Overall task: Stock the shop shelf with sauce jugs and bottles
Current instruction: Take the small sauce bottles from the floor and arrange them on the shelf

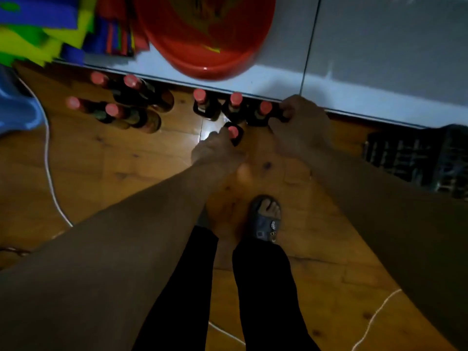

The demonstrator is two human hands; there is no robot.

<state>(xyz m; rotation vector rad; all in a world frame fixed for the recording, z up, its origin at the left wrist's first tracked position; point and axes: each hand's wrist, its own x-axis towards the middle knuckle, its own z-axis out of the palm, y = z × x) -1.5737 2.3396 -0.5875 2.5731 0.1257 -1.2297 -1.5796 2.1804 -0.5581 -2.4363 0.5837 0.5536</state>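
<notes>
head view: both hands on red-capped bottles under the shelf edge.
left hand (217,148) pinches front bottle (233,133); right hand (301,125) grips an end bottle (283,115); best lifted straight up, clear of neighbours.

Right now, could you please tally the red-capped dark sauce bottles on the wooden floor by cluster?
Left cluster of red-capped dark bottles: 4
Right cluster by the white shelf edge, including the bottle at the left hand and any under the right hand: 4 visible
Total: 8
</notes>
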